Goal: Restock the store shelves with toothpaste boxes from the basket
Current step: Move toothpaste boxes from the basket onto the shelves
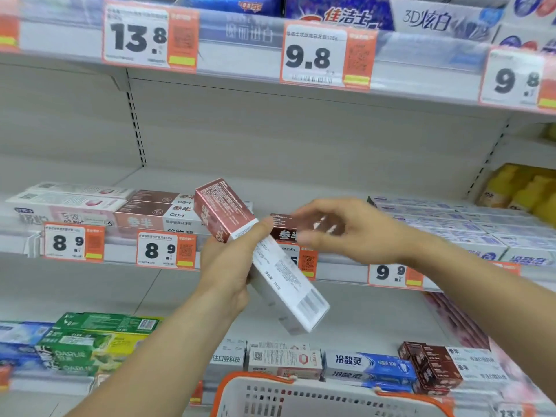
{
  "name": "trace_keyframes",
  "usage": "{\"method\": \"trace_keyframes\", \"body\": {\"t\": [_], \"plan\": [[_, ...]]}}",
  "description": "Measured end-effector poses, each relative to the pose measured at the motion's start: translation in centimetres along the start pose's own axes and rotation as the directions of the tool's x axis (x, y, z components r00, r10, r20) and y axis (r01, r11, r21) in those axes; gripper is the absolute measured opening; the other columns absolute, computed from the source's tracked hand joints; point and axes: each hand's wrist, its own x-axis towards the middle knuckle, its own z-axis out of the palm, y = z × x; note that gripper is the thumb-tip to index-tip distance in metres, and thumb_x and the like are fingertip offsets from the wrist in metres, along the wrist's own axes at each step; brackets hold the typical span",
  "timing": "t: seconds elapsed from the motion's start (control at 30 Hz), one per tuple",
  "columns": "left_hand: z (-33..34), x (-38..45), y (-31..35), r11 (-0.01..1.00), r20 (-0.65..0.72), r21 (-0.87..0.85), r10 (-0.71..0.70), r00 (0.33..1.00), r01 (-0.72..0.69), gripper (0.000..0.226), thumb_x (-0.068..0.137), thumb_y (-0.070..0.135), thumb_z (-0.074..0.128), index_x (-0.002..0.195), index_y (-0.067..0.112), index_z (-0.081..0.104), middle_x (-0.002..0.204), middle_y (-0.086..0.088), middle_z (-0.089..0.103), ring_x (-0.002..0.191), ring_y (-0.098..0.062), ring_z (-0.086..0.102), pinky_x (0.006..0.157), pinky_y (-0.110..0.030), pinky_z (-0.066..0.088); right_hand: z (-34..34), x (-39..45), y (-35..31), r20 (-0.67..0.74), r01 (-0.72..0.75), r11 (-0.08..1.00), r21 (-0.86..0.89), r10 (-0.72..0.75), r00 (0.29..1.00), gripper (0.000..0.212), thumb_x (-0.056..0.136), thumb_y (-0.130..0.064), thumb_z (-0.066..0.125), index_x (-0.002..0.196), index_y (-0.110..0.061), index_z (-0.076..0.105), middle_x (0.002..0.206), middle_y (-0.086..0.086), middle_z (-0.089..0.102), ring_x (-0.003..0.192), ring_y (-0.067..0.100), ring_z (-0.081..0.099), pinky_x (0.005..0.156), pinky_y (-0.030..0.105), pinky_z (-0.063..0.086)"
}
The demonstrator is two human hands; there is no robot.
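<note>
The left hand (224, 266) grips a red-and-white toothpaste box (258, 254), tilted, in front of the middle shelf (340, 275). The right hand (352, 231), blurred, reaches with fingers loosely spread over a dark box (285, 230) on that shelf; whether it touches is unclear. The basket (301, 395) sits below.

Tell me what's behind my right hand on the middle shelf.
A dark brown toothpaste box lies on the shelf behind the right hand; its right end is covered.
</note>
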Motion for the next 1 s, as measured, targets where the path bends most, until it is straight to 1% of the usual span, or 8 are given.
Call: {"method": "trace_keyframes", "body": {"t": [0.13, 0.2, 0.3, 0.43, 0.63, 0.73, 0.8, 1.0], "plan": [[2.3, -0.4, -0.5, 0.996, -0.023, -0.093, 0.01, 1.0, -0.012, 0.026, 0.076, 0.013, 0.086, 0.096, 0.01, 0.07, 0.087, -0.006, 0.078, 0.069, -0.019, 0.075, 0.059, -0.029, 0.058, 1.8, -2.0, -1.6, 0.132, 0.007, 0.992, -0.125, 0.01, 0.991, 0.095, 0.069, -0.052, 0.085, 0.144, -0.037, 0.029, 0.114, -0.024, 0.055, 0.089, -0.011, 0.062, 0.073, 0.008, 0.046], [3.1, -0.6, -0.6, 0.997, 0.012, -0.057, 0.045, 0.999, -0.044, 0.033, 0.075, 0.017, 0.086, 0.102, 0.006, 0.069, 0.091, -0.008, 0.078, 0.075, -0.022, 0.076, 0.059, -0.03, 0.059, 1.4, -2.1, -1.2, 0.054, -0.011, 0.991, -0.137, 0.019, 0.998, 0.087, 0.069, -0.038, 0.088, 0.138, -0.039, 0.035, 0.108, -0.019, 0.058, 0.079, -0.001, 0.066, 0.066, 0.012, 0.049], [3.6, -0.6, -0.4, 0.992, 0.127, 0.027, 0.116, 0.985, -0.12, 0.047, 0.072, 0.028, 0.088, 0.105, 0.003, 0.066, 0.098, -0.011, 0.076, 0.091, -0.029, 0.075, 0.07, -0.04, 0.061, -0.6, -1.8, 0.2, -0.013, -0.139, 0.985, 0.101, 0.141, 0.99, 0.069, 0.072, -0.012, 0.086, 0.126, -0.037, 0.051, 0.102, -0.006, 0.067, 0.068, 0.012, 0.071, 0.058, 0.021, 0.055], [3.6, 0.2, 0.6, 0.979, 0.163, 0.017, 0.196, 0.967, -0.201, 0.083, 0.055, 0.031, 0.097, 0.121, 0.008, 0.053, 0.112, -0.011, 0.073, 0.101, -0.026, 0.073, 0.092, -0.051, 0.057, -4.3, -1.7, 2.6, -0.027, -0.176, 0.927, 0.332, 0.196, 0.98, 0.049, 0.076, 0.003, 0.081, 0.116, -0.022, 0.066, 0.102, 0.009, 0.076, 0.083, 0.033, 0.075, 0.078, 0.044, 0.059], [2.9, 1.6, 1.6, 0.96, 0.196, 0.004, 0.274, 0.942, -0.28, 0.085, 0.067, 0.024, 0.083, 0.14, 0.013, 0.041, 0.125, -0.007, 0.066, 0.101, -0.024, 0.073, 0.084, -0.046, 0.061, -7.4, -0.5, 4.1, 0.025, -0.174, 0.899, 0.403, 0.179, 0.984, 0.044, 0.073, -0.004, 0.08, 0.114, -0.011, 0.068, 0.107, 0.013, 0.075, 0.102, 0.037, 0.071, 0.096, 0.054, 0.053], [2.9, 1.8, 1.5, 0.947, 0.207, -0.016, 0.317, 0.926, -0.32, 0.069, 0.073, 0.015, 0.079, 0.134, 0.008, 0.049, 0.123, -0.013, 0.065, 0.103, -0.031, 0.072, 0.075, -0.045, 0.062, -6.6, 0.3, 3.6, 0.056, -0.161, 0.96, 0.228, 0.152, 0.987, 0.041, 0.074, -0.006, 0.084, 0.111, -0.02, 0.071, 0.101, 0.004, 0.077, 0.094, 0.026, 0.073, 0.087, 0.039, 0.057], [2.9, 1.9, 1.6, 0.95, 0.229, -0.056, 0.312, 0.922, -0.307, 0.069, 0.076, 0.009, 0.078, 0.138, 0.012, 0.047, 0.126, -0.015, 0.064, 0.106, -0.034, 0.071, 0.077, -0.05, 0.061, -6.0, 0.4, 2.9, -0.053, -0.098, 0.995, 0.024, 0.099, 0.994, 0.036, 0.071, -0.009, 0.085, 0.1, -0.027, 0.074, 0.09, -0.005, 0.076, 0.083, 0.014, 0.07, 0.075, 0.03, 0.058], [3.1, 1.5, 2.1, 0.985, 0.221, -0.098, 0.161, 0.962, -0.143, 0.051, 0.075, 0.025, 0.08, 0.112, -0.005, 0.063, 0.097, -0.017, 0.076, 0.091, -0.028, 0.075, 0.083, -0.049, 0.061, -3.5, 0.2, 1.3, -0.238, 0.102, 0.923, -0.37, -0.201, 0.95, 0.048, 0.055, -0.035, 0.082, 0.102, -0.032, 0.073, 0.089, -0.013, 0.063, 0.082, 0.007, 0.061, 0.072, 0.036, 0.054]]}}
